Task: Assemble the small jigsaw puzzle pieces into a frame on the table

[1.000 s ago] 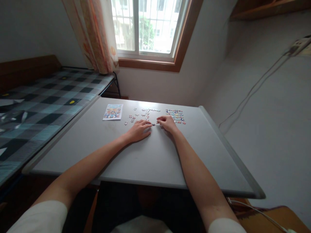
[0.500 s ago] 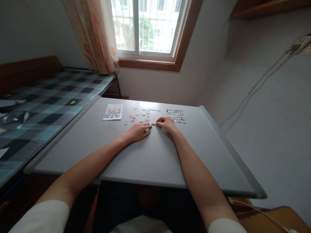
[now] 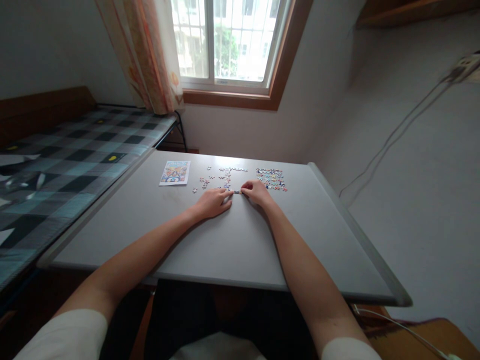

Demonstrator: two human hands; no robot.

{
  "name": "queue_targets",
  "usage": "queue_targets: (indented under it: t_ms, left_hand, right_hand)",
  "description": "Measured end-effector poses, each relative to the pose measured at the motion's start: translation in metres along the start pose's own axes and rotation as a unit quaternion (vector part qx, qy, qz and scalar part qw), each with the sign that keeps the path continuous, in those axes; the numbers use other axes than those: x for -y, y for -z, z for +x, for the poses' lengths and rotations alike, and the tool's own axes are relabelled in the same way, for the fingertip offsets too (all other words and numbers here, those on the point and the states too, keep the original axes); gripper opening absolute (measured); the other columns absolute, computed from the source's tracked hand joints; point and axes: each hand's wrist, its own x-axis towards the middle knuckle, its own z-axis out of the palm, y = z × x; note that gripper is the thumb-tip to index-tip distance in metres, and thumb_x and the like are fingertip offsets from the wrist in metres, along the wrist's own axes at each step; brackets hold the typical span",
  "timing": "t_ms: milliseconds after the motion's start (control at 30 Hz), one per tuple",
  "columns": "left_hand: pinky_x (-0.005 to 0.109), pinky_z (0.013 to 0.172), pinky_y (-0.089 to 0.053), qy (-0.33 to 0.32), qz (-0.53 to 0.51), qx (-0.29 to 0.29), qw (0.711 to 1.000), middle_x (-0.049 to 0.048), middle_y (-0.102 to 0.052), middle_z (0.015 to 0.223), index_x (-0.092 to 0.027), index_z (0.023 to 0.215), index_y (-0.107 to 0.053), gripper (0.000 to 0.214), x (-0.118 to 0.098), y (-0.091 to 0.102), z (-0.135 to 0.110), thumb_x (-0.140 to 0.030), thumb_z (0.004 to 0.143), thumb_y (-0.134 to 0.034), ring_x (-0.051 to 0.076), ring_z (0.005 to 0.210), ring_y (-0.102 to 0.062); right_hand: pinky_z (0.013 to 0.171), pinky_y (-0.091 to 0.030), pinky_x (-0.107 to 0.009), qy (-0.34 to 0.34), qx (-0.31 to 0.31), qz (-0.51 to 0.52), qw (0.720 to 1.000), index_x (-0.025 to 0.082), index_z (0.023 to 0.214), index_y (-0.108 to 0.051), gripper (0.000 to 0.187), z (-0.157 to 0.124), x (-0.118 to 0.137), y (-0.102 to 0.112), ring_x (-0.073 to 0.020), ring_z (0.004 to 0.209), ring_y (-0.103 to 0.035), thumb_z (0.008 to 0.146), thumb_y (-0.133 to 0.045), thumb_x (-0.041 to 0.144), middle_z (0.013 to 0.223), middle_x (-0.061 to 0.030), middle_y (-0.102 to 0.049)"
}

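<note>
On the white table, joined jigsaw pieces point(image 3: 227, 176) form a narrow frame with a left side, a top row and a short bottom row point(image 3: 236, 192). My left hand point(image 3: 213, 202) lies flat at the bottom left corner, its fingers stretched out and the fingertips touching the joined pieces. At the right end of the bottom row, my right hand point(image 3: 255, 191) has thumb and forefinger pinched on a small jigsaw piece, mostly hidden by the fingers. Loose jigsaw pieces point(image 3: 204, 182) lie to the left, and a block of several rows of pieces point(image 3: 270, 176) sits to the right.
A printed picture sheet point(image 3: 175, 173) lies at the left of the table point(image 3: 232, 240). Beyond the table's left edge stands a bed with a checked cover point(image 3: 75, 155). A window point(image 3: 228, 45) and a curtain point(image 3: 150, 60) are behind; a cable point(image 3: 390, 137) hangs on the right wall.
My left hand has shifted very slightly left along the bottom row. The right hand keeps its pinch in the same place.
</note>
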Motion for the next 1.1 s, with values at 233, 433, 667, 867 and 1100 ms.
queue_targets:
  t_ms: [233,433,667,867,1100]
  left_hand:
    - [0.029,0.077,-0.044,0.002,-0.006,0.004,1.0,0.0072,-0.065,0.096,-0.022,0.127,-0.057,0.041,0.0005,0.0005,-0.0002,-0.037,0.092,-0.042,0.019,0.088,-0.06]
    - [0.029,0.076,-0.044,0.0,-0.02,0.001,1.0,0.0071,-0.065,0.095,-0.022,0.126,-0.058,0.041,0.0008,0.0005,0.0003,-0.037,0.091,-0.042,0.019,0.086,-0.06]
    - [0.029,0.076,-0.044,0.0,-0.025,-0.003,1.0,0.0066,-0.065,0.095,-0.023,0.126,-0.058,0.041,0.0021,0.0,0.0002,-0.037,0.091,-0.042,0.019,0.087,-0.06]
    - [0.029,0.076,-0.044,0.001,-0.02,-0.001,1.0,0.0068,-0.065,0.095,-0.022,0.126,-0.058,0.041,0.0017,-0.001,0.0006,-0.037,0.091,-0.042,0.019,0.087,-0.06]
    - [0.029,0.079,-0.045,0.005,-0.031,-0.002,1.0,0.0071,-0.066,0.097,-0.022,0.126,-0.059,0.041,0.0016,-0.0004,0.0003,-0.037,0.09,-0.044,0.019,0.089,-0.06]
  right_hand:
    - [0.067,-0.043,-0.021,0.002,0.0,-0.024,1.0,0.016,0.078,-0.074,0.01,-0.0018,0.0036,0.0006,-0.0129,0.07,-0.062,0.075,-0.064,0.016,0.075,-0.0045,-0.071]
    - [0.068,-0.044,-0.022,0.003,-0.012,-0.017,1.0,0.016,0.085,-0.073,0.014,-0.0019,0.0006,-0.0013,-0.0126,0.068,-0.06,0.073,-0.065,0.018,0.074,-0.0037,-0.069]
    - [0.063,-0.042,-0.021,0.005,0.007,0.007,1.0,0.016,0.08,-0.073,0.013,-0.0007,-0.0022,0.0,-0.0117,0.065,-0.058,0.07,-0.066,0.019,0.069,-0.0022,-0.067]
    - [0.06,-0.04,-0.021,0.009,0.037,0.015,0.999,0.014,0.077,-0.074,0.013,-0.0009,0.0,0.0025,-0.0125,0.065,-0.059,0.071,-0.063,0.015,0.069,-0.0033,-0.069]
    - [0.063,-0.041,-0.021,0.013,0.028,-0.003,1.0,0.014,0.077,-0.073,0.014,-0.0004,0.0012,-0.0007,-0.0135,0.068,-0.06,0.072,-0.06,0.014,0.073,-0.0043,-0.07]
